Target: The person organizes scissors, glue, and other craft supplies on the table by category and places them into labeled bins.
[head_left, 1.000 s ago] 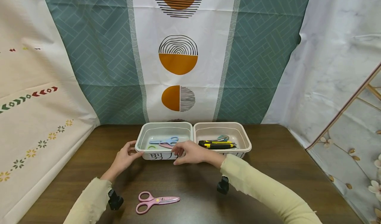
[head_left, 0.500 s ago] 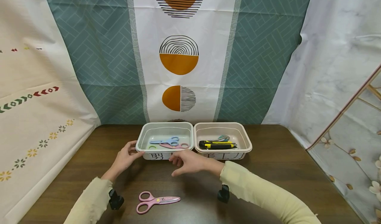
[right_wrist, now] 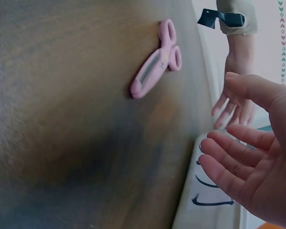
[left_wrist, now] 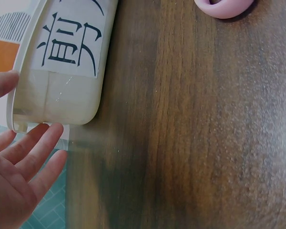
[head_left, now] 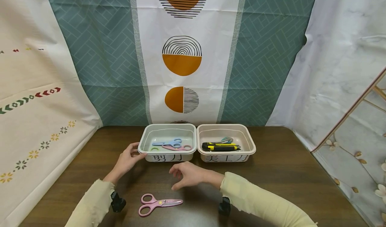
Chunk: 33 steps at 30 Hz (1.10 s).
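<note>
Pink-handled scissors (head_left: 161, 204) lie on the table in front, blades pointing right. My left hand (head_left: 127, 160) is at the left front corner of a pale basket (head_left: 169, 157) with a Chinese label; in the left wrist view its thumb (left_wrist: 2, 85) touches the rim and its rather straight fingers (left_wrist: 43, 148) lie beside the end wall. Inside that basket are blue scissors (head_left: 173, 142), pink scissors (head_left: 181, 148) and a small green loop (head_left: 154, 149). My right hand (head_left: 190, 174) hovers over the table between basket and front scissors, fingers loosely bent, holding nothing.
A second, pinkish basket (head_left: 229, 158) stands against the first on the right. It holds yellow-and-black utility knives (head_left: 221, 147) and a teal-and-grey item (head_left: 225, 140). Patterned cloth (head_left: 114, 53) hangs behind the brown table (head_left: 280, 166).
My right hand has drawn back from over the left basket's front edge, down towards the scissors on the table, uncovering the pink scissors and the labels. My left hand stays at the basket.
</note>
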Tool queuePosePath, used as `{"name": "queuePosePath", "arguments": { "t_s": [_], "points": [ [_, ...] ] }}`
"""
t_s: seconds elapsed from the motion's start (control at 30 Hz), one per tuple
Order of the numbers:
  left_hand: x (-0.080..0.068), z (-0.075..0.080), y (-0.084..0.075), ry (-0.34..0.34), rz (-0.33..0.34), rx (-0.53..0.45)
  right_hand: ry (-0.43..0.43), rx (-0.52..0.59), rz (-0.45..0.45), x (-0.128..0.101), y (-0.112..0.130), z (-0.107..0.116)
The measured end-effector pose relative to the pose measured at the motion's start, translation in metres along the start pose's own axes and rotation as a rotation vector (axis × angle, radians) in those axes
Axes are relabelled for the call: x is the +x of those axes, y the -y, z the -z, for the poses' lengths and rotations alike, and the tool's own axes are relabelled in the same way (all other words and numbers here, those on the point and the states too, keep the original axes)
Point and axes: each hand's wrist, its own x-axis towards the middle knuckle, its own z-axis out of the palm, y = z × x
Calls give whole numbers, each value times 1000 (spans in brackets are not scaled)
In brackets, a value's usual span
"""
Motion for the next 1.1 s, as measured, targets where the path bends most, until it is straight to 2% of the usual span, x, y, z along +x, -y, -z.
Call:
{"name": "queuePosePath", "arguments": {
  "t_s": [0.67, 1.1],
  "points": [
    [1, -1, 1, 3, -12, 4, 52, -64, -30, -4, 3, -38],
    [-1, 1, -1, 5, 2, 2, 88, -137, -40, -1, 12, -49]
  ]
}}
